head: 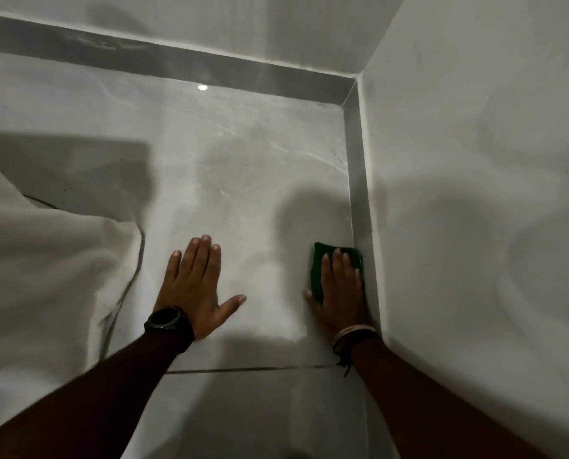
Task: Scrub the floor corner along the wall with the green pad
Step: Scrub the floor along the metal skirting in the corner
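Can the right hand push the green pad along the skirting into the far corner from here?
Probably yes. The right hand presses flat on the green pad beside the skirting, and the floor from there to the corner shows nothing lying on it. Arm length is the only doubt.

1. Green pad (319, 270): dark green, lying flat on the floor, its right edge against the skirting (357, 193). It is mostly covered by the right hand (341, 293) pressing flat on it; only the far and left edges show.
2. Floor (243, 193): glossy grey marbled tile.
3. Wall (475, 160): plain pale grey. The corner (346, 106) is well beyond the pad.
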